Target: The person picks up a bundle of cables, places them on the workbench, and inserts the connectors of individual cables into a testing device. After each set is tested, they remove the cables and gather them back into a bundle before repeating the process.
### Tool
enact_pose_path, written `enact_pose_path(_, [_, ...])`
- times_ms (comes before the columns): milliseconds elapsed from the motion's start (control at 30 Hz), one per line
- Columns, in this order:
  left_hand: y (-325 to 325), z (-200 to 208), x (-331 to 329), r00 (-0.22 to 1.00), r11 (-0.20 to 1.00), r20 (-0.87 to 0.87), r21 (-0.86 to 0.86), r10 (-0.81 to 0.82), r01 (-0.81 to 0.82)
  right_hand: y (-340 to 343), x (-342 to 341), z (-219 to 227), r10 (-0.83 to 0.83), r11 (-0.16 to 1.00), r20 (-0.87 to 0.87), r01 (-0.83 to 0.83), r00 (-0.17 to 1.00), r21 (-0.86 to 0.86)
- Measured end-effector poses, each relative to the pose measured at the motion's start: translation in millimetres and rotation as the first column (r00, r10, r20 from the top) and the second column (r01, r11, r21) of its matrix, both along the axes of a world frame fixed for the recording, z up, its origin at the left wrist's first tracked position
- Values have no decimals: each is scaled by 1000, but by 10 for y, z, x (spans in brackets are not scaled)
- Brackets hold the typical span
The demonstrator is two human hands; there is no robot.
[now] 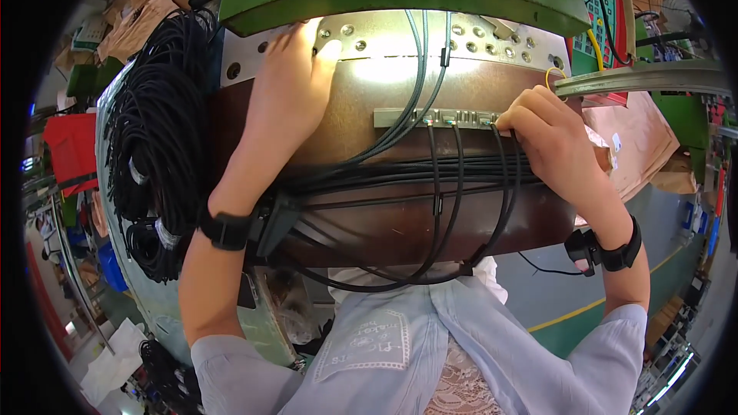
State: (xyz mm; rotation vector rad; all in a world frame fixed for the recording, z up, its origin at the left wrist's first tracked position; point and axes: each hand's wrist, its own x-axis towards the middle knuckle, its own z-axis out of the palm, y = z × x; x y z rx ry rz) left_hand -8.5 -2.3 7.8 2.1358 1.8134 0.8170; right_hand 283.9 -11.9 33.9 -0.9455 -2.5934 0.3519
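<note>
At the right end of the metal strip (390, 117), I have the right hand (552, 137) pinching: thumb and forefinger come together on a black cable (516, 160) that drops from beneath them. From my feed I cannot tell whether they grip its plug or the cord just behind. The strip lies crosswise on the brown counter (384, 234), with small shiny connectors (451, 117) seated along it and more black cords (459, 155) running down from them on its near side.

Up and to the left of the strip, I see the left hand (294, 100) loosely spread, thumb clear of the forefinger. Its fingertips reach toward the perforated metal plate (480, 42) beyond the strip, and glare keeps me from telling whether they press on it. A green machine block (407, 0) overhangs that plate.

Thin braided cables (420, 69) descend from above the strip and cross its left part. Just below the strip, a bundle of black cables (469, 167) runs sideways over the counter. Well to the strip's left hangs a thick hank of black cable (157, 100); to its right, above the right hand, a metal rail (646, 78) juts in.
</note>
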Motion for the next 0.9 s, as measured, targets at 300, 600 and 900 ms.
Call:
enact_pose_path(300, [650, -151, 611, -142, 823, 935, -205, 324, 530, -84, 4, -135, -68, 997, -113, 71, 991, 18])
enact_pose_path(600, [187, 198, 418, 265, 568, 855, -498, 445, 655, -28, 144, -278, -186, 974, -238, 146, 953, -176])
enact_pose_path(900, [439, -97, 534, 23, 665, 928, -283, 372, 691, 864, -85, 108, -88, 991, -310, 53, 947, -121])
